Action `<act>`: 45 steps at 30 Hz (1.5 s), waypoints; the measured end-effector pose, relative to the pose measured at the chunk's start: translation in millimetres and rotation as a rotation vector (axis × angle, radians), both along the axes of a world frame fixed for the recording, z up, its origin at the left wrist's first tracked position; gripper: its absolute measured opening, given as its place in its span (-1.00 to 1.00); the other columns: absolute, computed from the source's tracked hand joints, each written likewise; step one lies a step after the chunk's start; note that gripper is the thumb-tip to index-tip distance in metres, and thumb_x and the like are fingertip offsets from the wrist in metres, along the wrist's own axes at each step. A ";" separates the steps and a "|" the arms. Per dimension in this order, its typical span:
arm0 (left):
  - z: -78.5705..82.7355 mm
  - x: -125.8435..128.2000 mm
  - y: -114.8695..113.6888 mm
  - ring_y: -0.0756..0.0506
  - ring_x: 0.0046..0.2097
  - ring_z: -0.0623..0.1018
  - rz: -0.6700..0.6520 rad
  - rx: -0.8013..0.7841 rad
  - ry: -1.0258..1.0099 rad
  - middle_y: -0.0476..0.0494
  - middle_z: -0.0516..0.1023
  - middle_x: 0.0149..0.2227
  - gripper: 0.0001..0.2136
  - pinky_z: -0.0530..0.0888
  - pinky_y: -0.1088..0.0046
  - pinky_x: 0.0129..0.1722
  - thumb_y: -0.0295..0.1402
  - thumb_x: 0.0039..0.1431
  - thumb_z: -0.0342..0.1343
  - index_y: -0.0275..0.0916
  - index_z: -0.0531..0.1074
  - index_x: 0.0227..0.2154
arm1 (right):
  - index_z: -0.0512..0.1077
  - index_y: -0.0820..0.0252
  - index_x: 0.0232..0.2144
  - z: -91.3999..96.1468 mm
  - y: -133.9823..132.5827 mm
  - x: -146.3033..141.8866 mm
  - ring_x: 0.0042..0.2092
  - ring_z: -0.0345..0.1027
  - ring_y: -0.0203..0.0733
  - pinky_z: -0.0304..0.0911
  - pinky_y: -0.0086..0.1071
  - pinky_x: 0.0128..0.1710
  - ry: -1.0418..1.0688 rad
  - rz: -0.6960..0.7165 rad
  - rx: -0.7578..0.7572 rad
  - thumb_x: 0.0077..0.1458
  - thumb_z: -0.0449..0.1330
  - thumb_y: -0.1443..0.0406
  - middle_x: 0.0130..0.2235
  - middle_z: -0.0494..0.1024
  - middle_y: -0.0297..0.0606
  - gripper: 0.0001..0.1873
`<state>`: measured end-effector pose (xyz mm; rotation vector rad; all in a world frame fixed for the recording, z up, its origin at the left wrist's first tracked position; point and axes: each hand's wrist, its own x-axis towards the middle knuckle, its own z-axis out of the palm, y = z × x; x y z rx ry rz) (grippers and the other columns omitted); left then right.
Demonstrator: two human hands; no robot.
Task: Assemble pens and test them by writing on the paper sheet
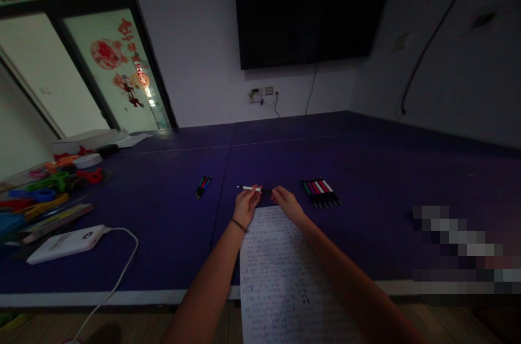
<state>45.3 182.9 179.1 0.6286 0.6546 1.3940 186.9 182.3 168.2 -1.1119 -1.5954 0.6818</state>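
Observation:
Both hands hold one pen (254, 189) level above the far end of a handwritten sheet of paper (280, 273). My left hand (245, 205) pinches the pen's white barrel. My right hand (286, 201) pinches its dark end. A row of several pens (321, 192) with white and red barrels lies on the blue table just right of my right hand. A small bundle of pens (203, 186) lies to the left of my left hand.
A blue table (366, 224) fills the view, its near edge (122, 297) white. A white box with a cable (67, 243) sits at the left, with colourful items (44, 189) behind it. A dark screen (309, 7) hangs on the wall.

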 end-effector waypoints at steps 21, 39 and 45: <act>-3.7 0.4 5.4 0.09 -0.55 0.40 0.038 0.073 0.113 -0.04 0.43 -0.59 -0.77 0.27 0.60 -0.53 -0.25 -0.23 0.21 -0.36 0.40 -0.58 | 0.41 0.33 -0.45 12.2 -17.0 1.8 -0.41 0.37 -0.25 0.24 -0.36 -0.35 0.486 0.668 -0.746 -0.13 0.16 0.20 -0.49 0.49 -0.21 -0.74; -7.8 1.3 3.1 -0.05 -0.30 0.49 -0.169 0.108 0.128 -0.22 0.51 -0.32 -0.48 0.38 0.57 -0.44 -0.45 -0.11 0.14 -0.25 0.20 -0.01 | 0.29 0.34 -0.19 2.2 -13.3 -8.6 -0.08 0.28 -0.18 -0.01 -0.25 0.03 0.896 0.777 -0.783 0.04 -0.14 -0.01 -0.15 0.41 -0.02 -0.45; -5.6 1.4 1.4 -0.01 -0.40 0.49 -0.179 0.094 0.127 -0.18 0.51 -0.39 -0.46 0.33 0.63 -0.56 -0.45 -0.13 0.14 -0.24 0.18 -0.01 | 0.25 0.40 -0.15 5.4 -13.7 -6.7 -0.07 0.26 -0.17 -0.04 -0.25 0.04 0.891 0.776 -0.827 0.05 -0.28 -0.05 -0.12 0.38 0.06 -0.34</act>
